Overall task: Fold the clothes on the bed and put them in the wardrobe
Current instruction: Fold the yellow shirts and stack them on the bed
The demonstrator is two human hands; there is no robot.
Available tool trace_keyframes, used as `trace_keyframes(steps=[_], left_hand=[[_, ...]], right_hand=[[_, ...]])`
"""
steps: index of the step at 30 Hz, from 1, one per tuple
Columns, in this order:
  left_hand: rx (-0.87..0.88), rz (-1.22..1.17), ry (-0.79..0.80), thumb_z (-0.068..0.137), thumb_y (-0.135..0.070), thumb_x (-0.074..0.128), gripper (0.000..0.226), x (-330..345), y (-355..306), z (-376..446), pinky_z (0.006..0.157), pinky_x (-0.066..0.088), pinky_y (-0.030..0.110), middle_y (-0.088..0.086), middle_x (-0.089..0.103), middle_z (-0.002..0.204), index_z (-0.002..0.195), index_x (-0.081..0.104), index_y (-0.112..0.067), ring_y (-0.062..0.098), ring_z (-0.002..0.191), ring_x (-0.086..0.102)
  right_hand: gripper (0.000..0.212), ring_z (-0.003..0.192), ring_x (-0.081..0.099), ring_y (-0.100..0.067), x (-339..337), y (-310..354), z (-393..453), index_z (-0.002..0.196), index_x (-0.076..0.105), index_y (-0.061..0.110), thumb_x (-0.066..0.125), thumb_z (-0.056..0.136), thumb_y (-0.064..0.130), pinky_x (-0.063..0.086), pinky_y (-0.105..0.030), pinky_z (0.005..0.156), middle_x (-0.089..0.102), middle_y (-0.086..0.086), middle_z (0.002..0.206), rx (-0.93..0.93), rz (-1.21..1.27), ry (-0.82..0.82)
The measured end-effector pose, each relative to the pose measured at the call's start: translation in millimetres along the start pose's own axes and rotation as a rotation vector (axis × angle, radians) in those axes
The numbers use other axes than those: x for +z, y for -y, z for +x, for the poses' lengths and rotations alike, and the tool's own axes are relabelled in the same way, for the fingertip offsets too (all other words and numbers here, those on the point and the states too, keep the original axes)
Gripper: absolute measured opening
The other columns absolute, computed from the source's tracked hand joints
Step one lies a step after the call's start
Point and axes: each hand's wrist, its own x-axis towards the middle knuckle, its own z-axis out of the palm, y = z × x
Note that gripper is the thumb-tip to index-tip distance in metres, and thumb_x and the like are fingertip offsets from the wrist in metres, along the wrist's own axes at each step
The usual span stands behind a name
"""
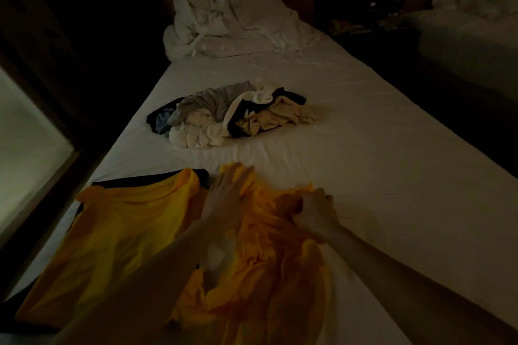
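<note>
- Step in hand: laying out the yellow garment (260, 246) on the near part of the bed (378, 162) for folding; it lies rumpled, so the fold proper looks not yet begun.
- Left hand (227, 196): fingers straight, close together, resting flat on the garment's far edge.
- Right hand (315, 211): fingers curled, gripping a bunch of the cloth at its right edge.
- A second yellow piece (120, 232) lies flat just to the left, over something dark.
- Pile (224, 115) of unfolded clothes: mid-bed, well apart from the hands.
- Duvet (229, 14): heaped at the far end.
- Next move, as judged: pull the cloth taut and flat before folding.
- Wardrobe: not in view.
- Writing: none legible in the dim light.
</note>
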Motion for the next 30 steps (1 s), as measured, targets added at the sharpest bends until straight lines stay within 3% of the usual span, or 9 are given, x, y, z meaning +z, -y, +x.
trace_keyframes(steps=[2, 5, 12, 14, 16, 19, 23, 26, 30], left_hand=[[-0.073, 0.051, 0.143, 0.092, -0.055, 0.045, 0.047, 3.9, -7.4, 5.2, 0.1, 0.043, 0.047, -0.003, 0.027, 0.153, 0.127, 0.054, -0.025, 0.023, 0.135, 0.038], [-0.137, 0.233, 0.264, 0.078, -0.073, 0.054, 0.068, 9.2, -7.6, 7.9, 0.09, 0.047, 0.041, -0.001, 0.04, 0.137, 0.118, 0.053, -0.019, 0.024, 0.12, 0.049], [-0.209, 0.365, 0.206, 0.094, -0.02, 0.054, 0.093, -8.6, 25.7, 6.5, 0.072, 0.052, 0.035, 0.018, 0.023, 0.15, 0.151, -0.017, -0.035, 0.03, 0.102, 0.06], [-0.152, 0.553, 0.207, 0.095, -0.022, 0.05, 0.096, -11.2, 24.3, 2.6, 0.087, 0.051, 0.04, 0.021, 0.012, 0.154, 0.144, -0.029, -0.042, 0.034, 0.112, 0.054], [0.014, 0.732, 0.189, 0.09, -0.052, 0.054, 0.102, -4.2, 23.9, 8.2, 0.111, 0.029, 0.052, 0.019, -0.009, 0.159, 0.142, -0.033, -0.041, 0.042, 0.138, 0.026], [0.285, 0.578, 0.381, 0.084, -0.06, 0.058, 0.098, 10.0, 10.3, 23.6, 0.119, 0.008, 0.047, 0.009, -0.004, 0.162, 0.155, -0.003, -0.029, 0.033, 0.148, 0.006], [0.121, 0.123, 0.35, 0.093, -0.036, 0.054, 0.035, 18.5, -12.9, 36.8, 0.085, 0.046, 0.033, -0.001, 0.054, 0.122, 0.122, 0.054, -0.019, 0.019, 0.108, 0.054], [0.114, -0.07, 0.241, 0.091, -0.035, 0.058, 0.019, 17.9, -12.0, 41.0, 0.074, 0.048, 0.034, -0.006, 0.062, 0.094, 0.098, 0.062, -0.017, 0.018, 0.09, 0.061], [0.221, -0.204, 0.167, 0.092, -0.02, 0.06, 0.035, 12.8, -13.9, 36.5, 0.083, 0.044, 0.03, -0.001, 0.055, 0.107, 0.126, 0.057, -0.014, 0.016, 0.098, 0.055]], right_hand=[[0.016, 0.099, 0.061, -0.029, -10.7, -7.2, -1.1, 0.09, 0.065, 0.021, 0.065, 0.075, 0.022, 0.054, -0.036, 0.077, 0.062, -0.006, 0.101, -0.011, 0.127, 0.003], [0.012, 0.085, 0.062, -0.03, -31.8, -25.9, 0.0, 0.076, 0.052, 0.017, 0.06, 0.077, 0.007, 0.045, -0.033, 0.065, 0.06, -0.005, 0.084, -0.001, 0.187, -0.154], [0.021, 0.094, 0.055, -0.044, -69.1, -82.7, 19.6, 0.094, 0.056, 0.001, 0.053, 0.077, -0.01, 0.041, -0.043, 0.076, 0.057, -0.026, 0.1, 0.141, 0.171, -0.558], [0.029, 0.095, 0.053, -0.045, -65.5, -86.7, 21.5, 0.102, 0.055, 0.001, 0.053, 0.076, -0.011, 0.043, -0.044, 0.08, 0.053, -0.027, 0.106, 0.196, 0.261, -0.57], [0.036, 0.095, 0.053, -0.046, -55.7, -82.2, 23.2, 0.113, 0.053, 0.002, 0.055, 0.078, -0.009, 0.044, -0.043, 0.082, 0.048, -0.028, 0.114, 0.19, 0.341, -0.516], [0.059, 0.108, 0.048, -0.046, -46.2, -75.9, 25.7, 0.132, 0.045, 0.007, 0.061, 0.077, -0.004, 0.042, -0.044, 0.094, 0.041, -0.026, 0.127, 0.147, 0.29, -0.431], [0.069, 0.141, 0.012, -0.036, -46.7, -66.4, 25.6, 0.145, 0.033, 0.027, 0.061, 0.083, 0.018, 0.019, -0.052, 0.111, 0.015, -0.01, 0.155, 0.05, -0.113, -0.347], [0.076, 0.148, -0.008, -0.031, -48.4, -52.8, 29.2, 0.148, 0.024, 0.037, 0.061, 0.083, 0.027, 0.007, -0.057, 0.115, -0.003, 0.0, 0.161, -0.03, -0.203, -0.206], [0.081, 0.149, 0.008, -0.022, -41.6, -24.3, 39.6, 0.153, 0.017, 0.032, 0.061, 0.085, 0.027, 0.015, -0.046, 0.119, 0.011, 0.001, 0.162, -0.363, -0.108, -0.036]])
